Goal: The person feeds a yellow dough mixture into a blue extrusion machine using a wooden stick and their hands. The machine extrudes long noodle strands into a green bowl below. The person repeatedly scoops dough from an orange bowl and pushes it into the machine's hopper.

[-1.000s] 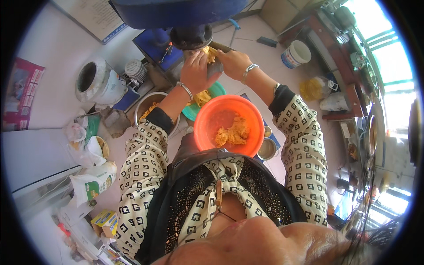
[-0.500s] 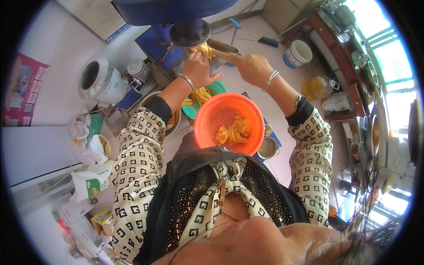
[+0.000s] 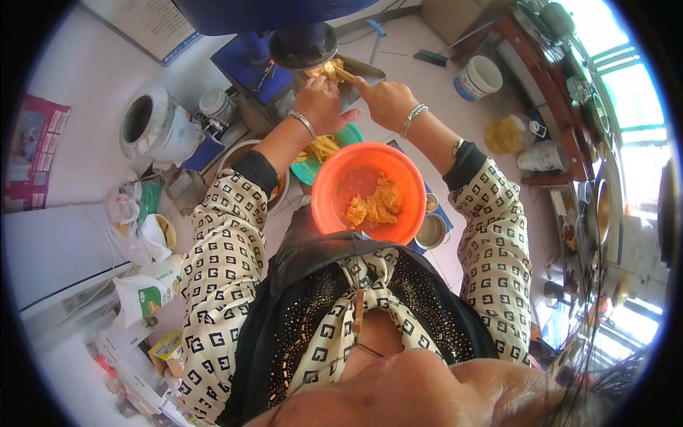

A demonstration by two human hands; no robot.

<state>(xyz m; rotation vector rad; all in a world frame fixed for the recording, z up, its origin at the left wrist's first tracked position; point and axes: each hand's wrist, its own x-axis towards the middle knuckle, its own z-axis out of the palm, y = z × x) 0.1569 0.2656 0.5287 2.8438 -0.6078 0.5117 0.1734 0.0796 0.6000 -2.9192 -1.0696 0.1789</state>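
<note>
In the head view, your left hand [image 3: 320, 105] reaches up beneath the dark, round metal outlet [image 3: 303, 47] of a blue machine [image 3: 270, 13], its fingertips against a soft, uneven lump of yellow-orange dough [image 3: 326, 70] right at the outlet's lower edge. The thumb stands well apart from the fingers, pointing toward your other hand — whether the fingers grip the dough or only press on it, you cannot tell from here. Your right hand [image 3: 388, 105] is just beside it, closed on a slim, light-brown wooden stick [image 3: 346, 75] whose far end meets the dough. The two hands are near each other, with a gap between them, and each wrist wears a silver-coloured bangle. Below them, in front of your body, sits a round orange plastic basin [image 3: 321, 200] with more yellow-orange dough [image 3: 375, 205] lying in a rough heap inside it. Partly hidden behind that basin is a round teal-green plastic basin [image 3: 304, 173] holding flat yellow strips [image 3: 321, 148]; to its left, a round metal pot [image 3: 284, 193] shows partly behind your left forearm. Just right of the orange basin stands a small round metal container [image 3: 431, 232] — and farther off, on the pale tiled floor, a white plastic bucket [image 3: 482, 75].
</note>
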